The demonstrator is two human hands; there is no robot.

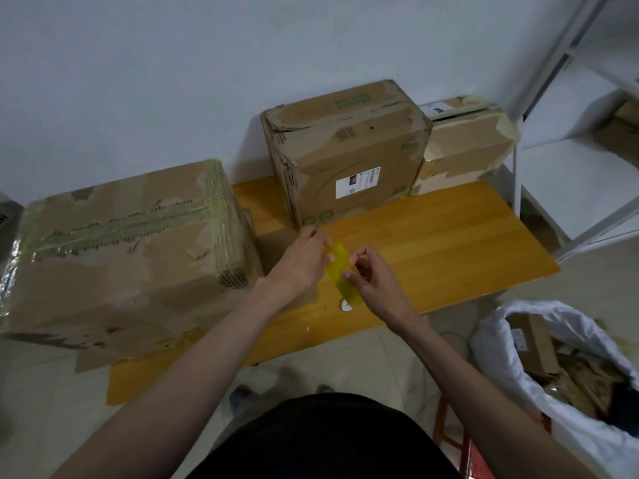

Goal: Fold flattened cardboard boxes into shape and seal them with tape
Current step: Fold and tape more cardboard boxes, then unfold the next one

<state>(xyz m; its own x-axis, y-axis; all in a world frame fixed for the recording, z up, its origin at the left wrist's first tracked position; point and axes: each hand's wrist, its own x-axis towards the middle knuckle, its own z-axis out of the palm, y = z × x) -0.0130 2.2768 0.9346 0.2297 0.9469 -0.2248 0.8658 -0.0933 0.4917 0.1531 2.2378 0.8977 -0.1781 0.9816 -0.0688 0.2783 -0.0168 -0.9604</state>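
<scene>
Both hands meet over the middle of the worktop (pixel 432 236) w/ a yellow strip of tape (pixel 340 271) stretched between them. Left hand (pixel 304 261) pinches the strip's far end at approx 11 o'clock; right hand (pixel 371 281) pinches its long edge from 3 o'clock, fingers curled narrow around it. Strip looks loose, not stuck to any box yet; its near end hangs towards 6 o'clock over a small white scrap (pixel 345 306) on the wood.

Outward from there: at 12 o'clock a medium box (pixel 349 157) w/ a white label stands upright, formed. Just beside it at 1 o'clock a smaller box (pixel 466 146), patched w/ tape. At 9 o'clock a big box (pixel 121 250) w/ yellowish tape bands across top and end. At 4 o'clock, on the floor, a white bag (pixel 518 326) of cardboard scraps.

Progress, as a judgement: three boxes look shaped and at least partly taped, so a good part is done. Which box this strip is meant for, can't tell. No flattened box clearly in view, bar a flat cardboard piece under the big box's near edge.

Hard to see: no tape roll visible; box bottoms and backs hidden; big box cut off at left; bag cut off at right; label text too small to read.
</scene>
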